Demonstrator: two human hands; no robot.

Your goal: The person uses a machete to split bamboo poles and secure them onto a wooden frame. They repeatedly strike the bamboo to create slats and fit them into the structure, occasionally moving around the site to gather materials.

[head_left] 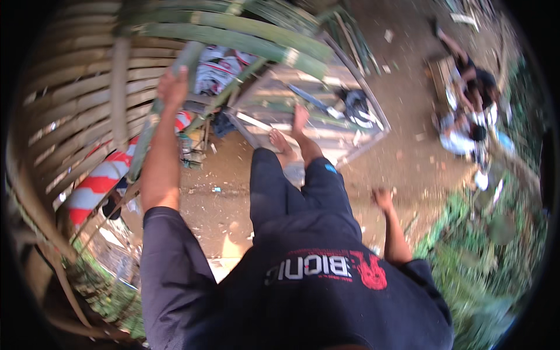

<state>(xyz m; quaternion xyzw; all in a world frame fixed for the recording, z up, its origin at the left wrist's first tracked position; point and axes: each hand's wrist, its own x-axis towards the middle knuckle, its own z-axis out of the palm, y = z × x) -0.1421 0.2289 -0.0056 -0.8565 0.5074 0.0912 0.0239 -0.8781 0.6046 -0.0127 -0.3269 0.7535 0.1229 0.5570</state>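
Observation:
My left hand (173, 86) is raised and wrapped around an upright green bamboo pole (153, 119), close to its top. Split green bamboo strips (251, 36) run across just beyond that hand. Out to the right, my right hand (383, 198) hangs away from my body with its fingers curled. A small pale spot shows at its fingertips, too blurred to name. My bare feet (300, 118) rest on a framed, slatted platform (373, 102). Lying on it are a long bluish tool (312, 99) and a dark bundle (357, 108).
A slatted bamboo wall (76, 76) curves along the left. Red-and-white striped sheeting (96, 189) hangs below it, and a printed white sack (219, 70) sits behind the pole. Two people (466, 125) sit low at the far right. Green plants (466, 274) border the dirt ground (408, 169).

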